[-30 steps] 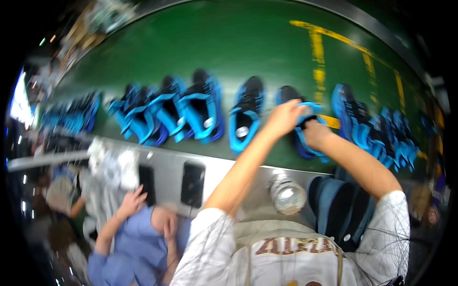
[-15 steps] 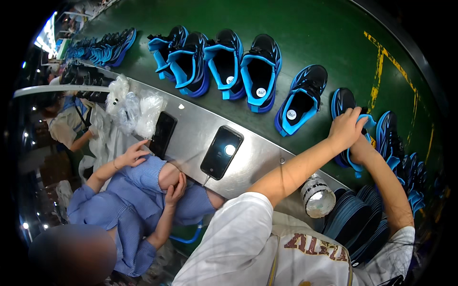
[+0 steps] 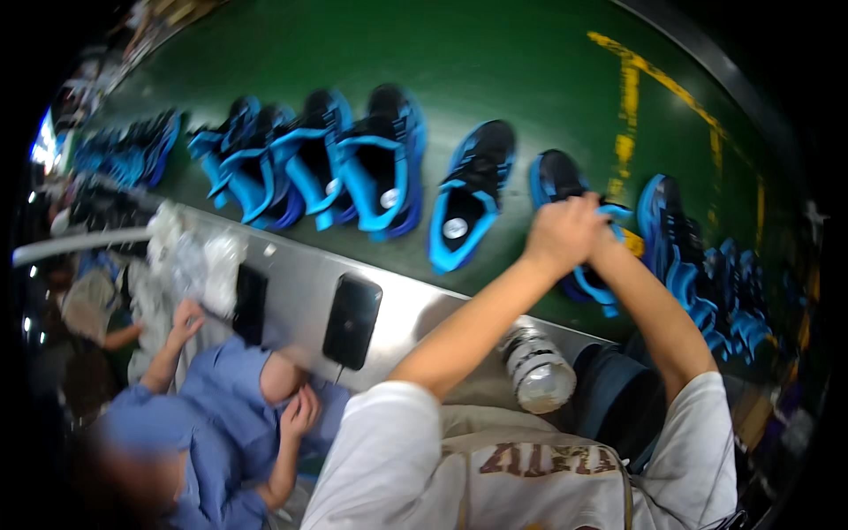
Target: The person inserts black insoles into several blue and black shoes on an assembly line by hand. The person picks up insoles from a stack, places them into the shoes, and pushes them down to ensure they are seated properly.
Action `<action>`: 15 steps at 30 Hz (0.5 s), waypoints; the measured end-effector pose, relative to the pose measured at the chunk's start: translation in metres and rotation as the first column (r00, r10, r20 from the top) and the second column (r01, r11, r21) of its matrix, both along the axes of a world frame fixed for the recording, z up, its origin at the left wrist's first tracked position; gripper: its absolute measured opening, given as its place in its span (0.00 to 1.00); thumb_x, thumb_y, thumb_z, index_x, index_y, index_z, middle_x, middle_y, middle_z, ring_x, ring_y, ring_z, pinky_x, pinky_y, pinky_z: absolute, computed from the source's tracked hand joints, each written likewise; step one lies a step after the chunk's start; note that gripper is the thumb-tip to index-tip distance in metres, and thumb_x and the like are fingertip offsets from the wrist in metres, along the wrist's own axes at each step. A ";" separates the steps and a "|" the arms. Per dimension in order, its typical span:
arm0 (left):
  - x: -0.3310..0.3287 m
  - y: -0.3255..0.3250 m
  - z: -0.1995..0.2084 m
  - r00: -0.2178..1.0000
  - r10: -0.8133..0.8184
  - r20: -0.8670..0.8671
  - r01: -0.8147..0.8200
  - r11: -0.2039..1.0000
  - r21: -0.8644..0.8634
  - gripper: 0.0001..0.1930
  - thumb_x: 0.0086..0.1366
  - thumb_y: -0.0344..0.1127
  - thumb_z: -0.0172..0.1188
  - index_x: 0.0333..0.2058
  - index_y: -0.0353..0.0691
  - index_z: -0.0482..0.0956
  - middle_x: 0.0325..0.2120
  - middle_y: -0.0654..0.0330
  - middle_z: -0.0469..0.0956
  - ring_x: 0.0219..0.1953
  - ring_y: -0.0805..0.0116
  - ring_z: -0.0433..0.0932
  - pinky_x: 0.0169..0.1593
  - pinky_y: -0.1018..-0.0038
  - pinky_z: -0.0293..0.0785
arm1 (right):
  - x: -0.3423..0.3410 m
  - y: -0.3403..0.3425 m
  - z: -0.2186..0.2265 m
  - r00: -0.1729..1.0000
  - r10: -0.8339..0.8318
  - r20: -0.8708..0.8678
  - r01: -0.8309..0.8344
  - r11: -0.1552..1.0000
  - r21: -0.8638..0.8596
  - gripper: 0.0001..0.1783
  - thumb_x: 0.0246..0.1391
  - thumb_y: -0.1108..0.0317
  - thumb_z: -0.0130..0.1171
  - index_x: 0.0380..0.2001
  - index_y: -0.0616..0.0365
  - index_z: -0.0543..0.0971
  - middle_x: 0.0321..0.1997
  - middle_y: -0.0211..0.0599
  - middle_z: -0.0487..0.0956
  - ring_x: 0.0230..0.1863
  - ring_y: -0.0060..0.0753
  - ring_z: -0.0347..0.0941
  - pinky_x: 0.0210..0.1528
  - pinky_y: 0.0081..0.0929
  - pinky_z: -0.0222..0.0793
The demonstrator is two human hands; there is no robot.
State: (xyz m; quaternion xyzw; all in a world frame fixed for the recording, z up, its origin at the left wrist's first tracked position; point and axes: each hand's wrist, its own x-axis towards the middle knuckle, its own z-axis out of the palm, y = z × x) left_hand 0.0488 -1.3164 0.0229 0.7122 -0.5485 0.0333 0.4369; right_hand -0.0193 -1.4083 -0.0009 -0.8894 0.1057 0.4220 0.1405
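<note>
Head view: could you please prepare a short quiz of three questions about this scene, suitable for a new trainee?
1. Choose one: the left hand and the right hand are at (a) a clear jar, (b) a blue-and-black shoe, (c) a plastic bag.
2. Fill in the colour: the painted lines on the green surface are ____.
3. True or false: the phone with the cable lies on the green surface.

Key:
1. b
2. yellow
3. False; the phone lies on the metal ledge.
</note>
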 end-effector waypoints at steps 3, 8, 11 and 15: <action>0.015 0.006 -0.006 0.883 0.250 -0.397 -0.152 0.953 0.262 0.14 0.59 0.42 0.49 0.35 0.36 0.72 0.27 0.51 0.70 0.28 0.52 0.71 0.32 0.62 0.67 | -0.031 0.027 0.054 0.858 0.262 0.441 -0.139 0.946 -0.291 0.14 0.44 0.67 0.44 0.31 0.57 0.77 0.36 0.40 0.77 0.43 0.37 0.70 0.54 0.32 0.55; 0.023 -0.009 0.025 0.811 0.104 -0.576 -0.014 0.987 0.159 0.18 0.55 0.33 0.54 0.44 0.37 0.62 0.37 0.46 0.63 0.38 0.46 0.69 0.37 0.61 0.68 | -0.043 0.014 0.082 0.976 0.169 0.139 -0.158 0.983 -0.088 0.15 0.45 0.65 0.43 0.29 0.60 0.78 0.35 0.40 0.78 0.46 0.37 0.70 0.63 0.37 0.36; 0.031 -0.008 0.032 0.966 -0.094 -0.239 0.116 0.990 0.081 0.15 0.53 0.27 0.54 0.40 0.35 0.65 0.39 0.47 0.62 0.36 0.47 0.70 0.38 0.63 0.68 | -0.066 0.026 0.098 0.786 0.055 0.615 -0.028 0.998 -0.053 0.12 0.44 0.65 0.48 0.27 0.61 0.77 0.27 0.37 0.75 0.41 0.38 0.69 0.60 0.40 0.46; 0.032 0.014 0.039 0.961 -0.274 -0.024 0.272 0.935 0.225 0.14 0.47 0.29 0.60 0.32 0.36 0.67 0.36 0.50 0.67 0.32 0.49 0.71 0.34 0.63 0.69 | -0.114 0.071 0.095 0.527 -0.146 0.837 0.274 0.962 -0.006 0.12 0.38 0.72 0.56 0.30 0.63 0.74 0.33 0.37 0.70 0.37 0.38 0.66 0.44 0.34 0.61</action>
